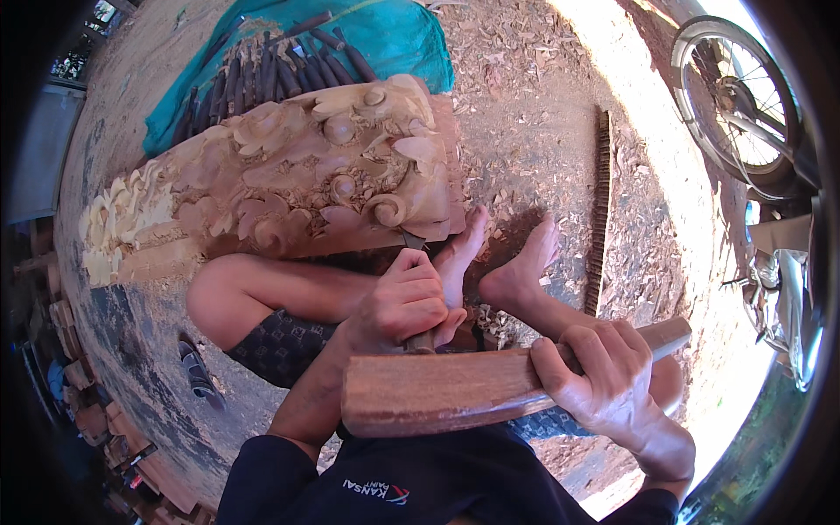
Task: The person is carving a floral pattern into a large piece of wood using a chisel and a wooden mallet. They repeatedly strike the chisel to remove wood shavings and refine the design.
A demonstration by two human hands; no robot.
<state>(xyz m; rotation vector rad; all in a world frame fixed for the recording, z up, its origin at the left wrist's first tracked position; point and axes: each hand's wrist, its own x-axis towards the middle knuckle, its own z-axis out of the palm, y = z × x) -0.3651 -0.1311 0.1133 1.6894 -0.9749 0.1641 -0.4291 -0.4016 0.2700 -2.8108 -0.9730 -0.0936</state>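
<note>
My left hand [404, 299] is closed around a chisel [420, 342]. The dark blade tip rests at the near edge of a carved wooden panel [289, 162], and the handle's butt end sticks out below my fist. Scrolls, leaves and round bosses stand out in relief on the panel, with shavings in the hollows. In my right hand [604, 372] is a wooden mallet [442, 394], gripped by its handle. The thick mallet head lies across in front of my body, close to the chisel's butt; whether they touch I cannot tell.
Beyond the panel, several chisels [271, 74] lie on a green cloth [420, 35]. A ridged strip [600, 214] lies among wood chips on the right. A bicycle wheel [735, 96] stands far right. A sandal [199, 372] and wood offcuts [92, 420] are at left. My bare feet [521, 262] are near the panel.
</note>
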